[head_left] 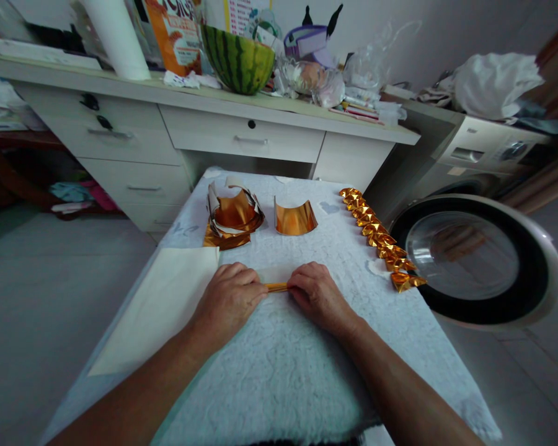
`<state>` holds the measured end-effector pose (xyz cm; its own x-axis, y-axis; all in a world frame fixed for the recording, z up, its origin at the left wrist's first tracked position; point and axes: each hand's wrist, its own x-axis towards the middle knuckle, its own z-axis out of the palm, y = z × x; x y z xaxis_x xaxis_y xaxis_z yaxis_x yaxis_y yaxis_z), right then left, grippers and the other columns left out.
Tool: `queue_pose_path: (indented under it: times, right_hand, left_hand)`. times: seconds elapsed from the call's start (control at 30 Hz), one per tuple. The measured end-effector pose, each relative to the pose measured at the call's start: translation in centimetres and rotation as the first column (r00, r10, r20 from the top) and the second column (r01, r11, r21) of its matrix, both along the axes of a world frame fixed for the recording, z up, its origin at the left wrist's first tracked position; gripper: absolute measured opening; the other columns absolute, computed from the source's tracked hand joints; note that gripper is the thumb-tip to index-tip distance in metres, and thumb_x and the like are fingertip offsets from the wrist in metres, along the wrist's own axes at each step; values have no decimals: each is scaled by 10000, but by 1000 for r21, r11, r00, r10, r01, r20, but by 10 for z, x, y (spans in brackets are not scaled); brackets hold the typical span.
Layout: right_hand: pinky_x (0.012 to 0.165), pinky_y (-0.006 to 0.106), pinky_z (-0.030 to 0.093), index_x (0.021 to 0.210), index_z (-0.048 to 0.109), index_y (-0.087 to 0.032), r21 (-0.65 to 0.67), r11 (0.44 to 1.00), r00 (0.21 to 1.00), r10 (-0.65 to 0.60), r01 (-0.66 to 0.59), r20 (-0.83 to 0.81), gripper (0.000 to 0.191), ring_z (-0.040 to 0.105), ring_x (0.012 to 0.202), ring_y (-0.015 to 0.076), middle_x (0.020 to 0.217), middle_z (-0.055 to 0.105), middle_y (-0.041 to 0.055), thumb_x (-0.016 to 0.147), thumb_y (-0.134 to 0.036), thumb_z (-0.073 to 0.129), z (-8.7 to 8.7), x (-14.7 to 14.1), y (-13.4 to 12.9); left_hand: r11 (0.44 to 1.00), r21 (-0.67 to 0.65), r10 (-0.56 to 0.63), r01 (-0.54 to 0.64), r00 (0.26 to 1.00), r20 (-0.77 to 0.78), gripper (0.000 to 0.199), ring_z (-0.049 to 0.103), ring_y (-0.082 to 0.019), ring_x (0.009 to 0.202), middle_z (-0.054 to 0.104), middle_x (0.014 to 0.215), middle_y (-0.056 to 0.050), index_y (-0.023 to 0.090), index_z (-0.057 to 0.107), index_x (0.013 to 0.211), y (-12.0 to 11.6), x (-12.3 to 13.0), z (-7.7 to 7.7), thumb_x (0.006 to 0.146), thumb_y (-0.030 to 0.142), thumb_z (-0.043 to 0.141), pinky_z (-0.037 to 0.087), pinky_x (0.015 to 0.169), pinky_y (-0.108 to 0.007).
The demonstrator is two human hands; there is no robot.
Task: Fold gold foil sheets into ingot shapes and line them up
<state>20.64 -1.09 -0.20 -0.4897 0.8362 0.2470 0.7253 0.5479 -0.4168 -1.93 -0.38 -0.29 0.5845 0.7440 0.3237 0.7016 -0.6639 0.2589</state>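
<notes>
Between my two hands a narrow rolled strip of gold foil paper lies level, just over the cloth. My left hand is closed on its left end, and my right hand pinches the right end. Beyond them, a single curled gold sheet stands on the table. To its left sits a loose stack of curled gold foil sheets with pale backs. A row of folded gold paper pieces runs along the right side of the table. The fingertips are partly hidden behind the hands.
Pale paper sheets lie at the table's left edge. The table wears a light blue cloth. Behind it stands a white desk with half a watermelon. At the right, a washing machine door hangs open near the table.
</notes>
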Motion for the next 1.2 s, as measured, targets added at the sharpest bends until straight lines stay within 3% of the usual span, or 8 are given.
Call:
queue_pose_path:
  times: [0.27, 0.53, 0.63, 0.73, 0.83, 0.9, 1.03, 1.2]
  right_hand:
    - [787, 332, 350, 828, 650, -194, 105, 994, 997, -30, 37, -67, 111, 526, 821, 183, 810, 646, 24, 836, -103, 587, -6, 6, 4]
    - [762, 335, 356, 793, 654, -186, 207, 972, 992, -98, 113, -80, 112, 506, 801, 188, 780, 632, 30, 808, -102, 581, -1, 6, 3]
    - [764, 348, 350, 775, 649, -181, 289, 936, 979, -181, 201, -95, 116, 497, 805, 197, 781, 630, 38, 796, -92, 577, 1, 7, 2]
    - [770, 356, 338, 774, 644, -185, 346, 906, 969, -231, 245, -82, 118, 489, 814, 198, 792, 627, 34, 799, -88, 579, 1, 3, 0]
    - [763, 358, 325, 795, 641, -192, 380, 904, 979, -200, 196, -28, 110, 478, 817, 197, 803, 624, 29, 810, -98, 587, 0, -4, -4]
    - [773, 361, 325, 809, 637, -194, 381, 915, 989, -150, 134, 13, 105, 475, 823, 195, 817, 624, 30, 827, -105, 582, 0, -9, -7]
    - [791, 366, 334, 818, 619, -188, 327, 945, 997, -41, 17, 67, 76, 468, 822, 193, 824, 617, 32, 843, -122, 589, 1, -15, -10]
    - [798, 360, 356, 894, 602, -178, 195, 979, 996, 47, -60, 73, 101, 479, 879, 203, 925, 622, 43, 821, -109, 613, 4, -13, -11]
  left_hand:
    - [989, 146, -7, -2, 998, 60, 154, 520, -192, 790, 661, 744, 11, 230, 695, 791, -2, -2, 4, 913, 231, 600, 356, 755, -361]
    - [974, 194, 116, -119, 993, 29, 159, 564, -210, 790, 670, 732, 16, 241, 687, 749, -3, -5, 11, 892, 237, 618, 346, 833, -424]
    - [945, 231, 220, -231, 973, 73, 80, 574, -248, 872, 695, 858, -19, 236, 698, 909, -7, -5, 13, 881, 243, 624, 346, 877, -463]
    - [913, 274, 282, -303, 953, 116, 327, 539, -304, 995, 672, 1042, -100, 183, 632, 1162, -12, 2, 14, 850, 275, 661, 358, 896, -490]
    - [920, 295, 226, -257, 965, 136, 378, 509, -313, 1037, 639, 1142, -122, 180, 599, 1211, -16, 12, 13, 848, 264, 666, 362, 909, -497]
    - [939, 275, 180, -206, 977, 115, 306, 503, -301, 1031, 647, 1134, -91, 211, 618, 1160, -17, 17, 10, 858, 245, 654, 363, 908, -491]
    - [981, 176, 75, -81, 996, 44, 79, 516, -240, 880, 658, 901, -34, 209, 648, 917, -12, 18, 4, 894, 174, 581, 408, 777, -394]
    - [989, 141, 39, -39, 999, 5, 150, 511, -210, 759, 595, 767, -24, 187, 586, 784, -8, 15, -1, 894, 111, 517, 408, 687, -344]
